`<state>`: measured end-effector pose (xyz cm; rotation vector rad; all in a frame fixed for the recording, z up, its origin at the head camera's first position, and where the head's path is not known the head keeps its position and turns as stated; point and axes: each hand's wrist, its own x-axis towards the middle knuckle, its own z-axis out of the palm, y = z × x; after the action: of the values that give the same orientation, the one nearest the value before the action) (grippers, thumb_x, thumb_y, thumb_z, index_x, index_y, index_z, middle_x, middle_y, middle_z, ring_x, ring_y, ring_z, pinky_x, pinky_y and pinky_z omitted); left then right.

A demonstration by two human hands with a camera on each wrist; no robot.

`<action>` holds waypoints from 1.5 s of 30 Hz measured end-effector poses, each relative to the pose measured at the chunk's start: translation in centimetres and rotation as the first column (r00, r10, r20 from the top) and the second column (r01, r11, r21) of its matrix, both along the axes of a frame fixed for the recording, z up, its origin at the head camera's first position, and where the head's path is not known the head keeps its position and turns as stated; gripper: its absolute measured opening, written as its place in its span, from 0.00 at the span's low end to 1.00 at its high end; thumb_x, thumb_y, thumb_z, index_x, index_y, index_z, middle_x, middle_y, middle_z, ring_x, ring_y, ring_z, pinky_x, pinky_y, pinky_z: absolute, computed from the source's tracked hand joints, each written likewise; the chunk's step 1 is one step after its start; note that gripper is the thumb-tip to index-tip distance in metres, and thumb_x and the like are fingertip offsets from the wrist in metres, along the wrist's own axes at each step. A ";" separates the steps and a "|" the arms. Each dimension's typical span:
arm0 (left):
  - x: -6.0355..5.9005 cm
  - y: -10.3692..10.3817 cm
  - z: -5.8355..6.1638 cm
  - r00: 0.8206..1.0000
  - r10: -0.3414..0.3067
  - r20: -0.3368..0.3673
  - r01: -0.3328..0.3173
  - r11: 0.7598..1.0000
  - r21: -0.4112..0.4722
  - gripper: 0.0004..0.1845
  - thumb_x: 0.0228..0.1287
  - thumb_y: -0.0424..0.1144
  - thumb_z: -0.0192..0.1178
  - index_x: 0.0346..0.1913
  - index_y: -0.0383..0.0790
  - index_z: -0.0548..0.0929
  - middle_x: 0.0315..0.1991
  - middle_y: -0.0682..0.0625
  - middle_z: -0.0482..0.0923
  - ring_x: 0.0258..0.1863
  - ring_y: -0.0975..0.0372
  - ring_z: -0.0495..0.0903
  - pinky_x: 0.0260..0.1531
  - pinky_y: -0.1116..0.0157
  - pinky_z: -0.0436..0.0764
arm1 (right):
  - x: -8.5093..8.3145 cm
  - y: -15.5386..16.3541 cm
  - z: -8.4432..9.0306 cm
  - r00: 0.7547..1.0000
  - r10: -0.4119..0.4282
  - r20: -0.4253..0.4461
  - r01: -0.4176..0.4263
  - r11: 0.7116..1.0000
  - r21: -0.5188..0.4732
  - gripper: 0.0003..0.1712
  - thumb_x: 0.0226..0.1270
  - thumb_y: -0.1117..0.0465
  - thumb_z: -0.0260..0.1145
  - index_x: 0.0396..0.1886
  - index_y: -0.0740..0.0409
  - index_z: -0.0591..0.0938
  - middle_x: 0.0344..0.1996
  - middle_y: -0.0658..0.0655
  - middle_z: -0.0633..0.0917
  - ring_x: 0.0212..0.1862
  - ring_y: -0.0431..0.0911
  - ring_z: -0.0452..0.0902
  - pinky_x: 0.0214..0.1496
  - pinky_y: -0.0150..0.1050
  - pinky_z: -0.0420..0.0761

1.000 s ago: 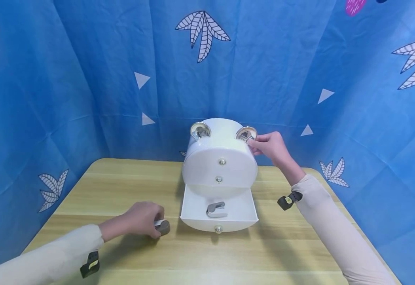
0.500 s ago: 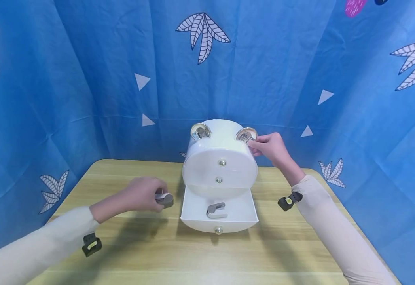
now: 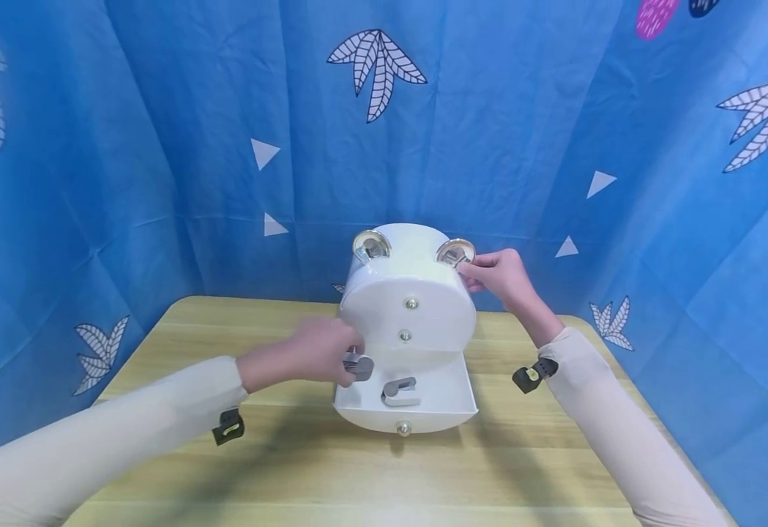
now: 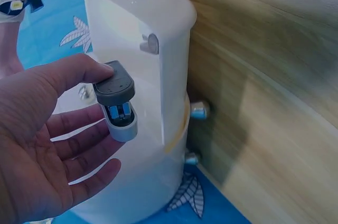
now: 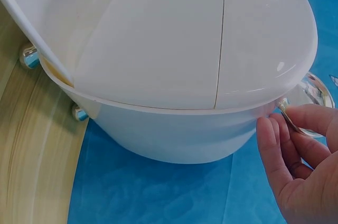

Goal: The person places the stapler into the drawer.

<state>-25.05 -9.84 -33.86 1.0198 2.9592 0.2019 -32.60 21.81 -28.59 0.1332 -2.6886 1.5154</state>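
Observation:
A white round drawer cabinet [image 3: 407, 307] stands on the wooden table [image 3: 278, 468], its bottom drawer [image 3: 405, 410] pulled out. Inside the drawer lies a grey and white clip [image 3: 400, 389]. My left hand [image 3: 311, 355] pinches a second grey clip [image 3: 357, 364] just over the drawer's left edge; the left wrist view shows this clip [image 4: 117, 100] between thumb and fingers beside the drawer wall [image 4: 158, 60]. My right hand [image 3: 498, 274] holds the cabinet's upper right side at the shiny round ear [image 3: 455, 252]; the right wrist view shows its fingers [image 5: 277, 145] on the rim by that ear [image 5: 311, 94].
Blue cloth with white leaf prints [image 3: 159, 146] closes in the table on the back and both sides. A second shiny ear [image 3: 370, 244] sits top left of the cabinet. Small metal knobs [image 3: 404, 427] stick out from the drawer fronts.
My left hand has lifted the grey clip off the table and carried it right, up to the open drawer's left edge. The right hand has stayed on the cabinet.

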 end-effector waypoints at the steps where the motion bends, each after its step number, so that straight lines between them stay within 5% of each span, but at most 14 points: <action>1: -0.1 0.4 -0.1 1.000 -0.004 -0.001 0.004 1.000 -0.016 0.13 0.43 0.45 0.78 0.33 0.48 0.87 0.24 0.60 0.78 0.24 0.63 0.73 0.21 0.66 0.70 | 0.0 0.0 0.0 1.000 0.001 -0.002 -0.001 1.000 -0.002 0.20 0.70 0.54 0.70 0.49 0.68 0.88 0.35 0.58 0.90 0.32 0.39 0.88 0.43 0.37 0.90; 9: -0.5 2.7 -0.8 0.998 -0.049 0.028 0.052 0.993 -0.105 0.11 0.43 0.43 0.78 0.24 0.50 0.84 0.22 0.60 0.77 0.26 0.65 0.72 0.25 0.65 0.71 | -0.1 0.1 0.0 1.000 0.004 0.006 -0.004 1.000 -0.024 0.19 0.70 0.56 0.70 0.48 0.69 0.88 0.32 0.56 0.90 0.31 0.39 0.87 0.41 0.36 0.90; 15: -1.1 3.7 -1.6 0.997 -0.076 0.011 0.077 0.982 -0.174 0.19 0.44 0.42 0.77 0.14 0.52 0.73 0.14 0.62 0.67 0.19 0.67 0.65 0.22 0.69 0.64 | -0.2 0.2 0.1 1.000 0.006 0.008 -0.006 0.999 -0.036 0.19 0.69 0.56 0.71 0.47 0.70 0.88 0.30 0.55 0.89 0.30 0.39 0.87 0.40 0.36 0.90; 25: -1.3 4.7 -2.4 0.999 -0.024 0.047 0.036 0.963 -0.269 0.27 0.46 0.40 0.76 0.12 0.53 0.63 0.11 0.61 0.57 0.17 0.67 0.60 0.24 0.69 0.61 | -0.3 0.1 -0.1 1.000 -0.003 0.013 0.003 1.000 -0.020 0.19 0.70 0.55 0.71 0.46 0.69 0.88 0.30 0.55 0.89 0.32 0.40 0.87 0.42 0.38 0.90; 36: -1.9 5.0 -3.0 0.999 -0.053 0.011 0.054 0.970 -0.236 0.09 0.48 0.46 0.78 0.27 0.51 0.87 0.26 0.60 0.84 0.29 0.64 0.77 0.38 0.61 0.77 | -0.3 0.1 0.0 1.000 -0.002 0.008 0.002 1.000 0.001 0.19 0.69 0.54 0.71 0.47 0.68 0.88 0.34 0.58 0.89 0.33 0.41 0.87 0.45 0.39 0.90; 40: -2.0 5.3 -2.6 0.997 -0.067 -0.037 0.056 0.971 -0.234 0.10 0.51 0.48 0.77 0.34 0.51 0.90 0.33 0.56 0.88 0.34 0.60 0.82 0.38 0.58 0.80 | -0.4 0.1 0.0 1.000 -0.004 0.009 0.004 1.000 0.005 0.19 0.70 0.54 0.70 0.48 0.67 0.88 0.36 0.59 0.90 0.34 0.40 0.87 0.47 0.41 0.90; 45: -1.9 5.5 -1.9 0.998 -0.053 -0.017 0.048 0.975 -0.217 0.14 0.53 0.51 0.76 0.40 0.50 0.90 0.40 0.54 0.89 0.41 0.58 0.84 0.43 0.56 0.81 | -0.5 0.2 -0.1 1.000 -0.004 0.013 0.005 1.000 -0.009 0.20 0.70 0.54 0.71 0.47 0.68 0.88 0.33 0.57 0.89 0.33 0.40 0.87 0.45 0.39 0.90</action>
<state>-27.00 -4.38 -35.78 1.0720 2.8886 -0.1318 -33.06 21.99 -28.66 0.1171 -2.6897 1.5330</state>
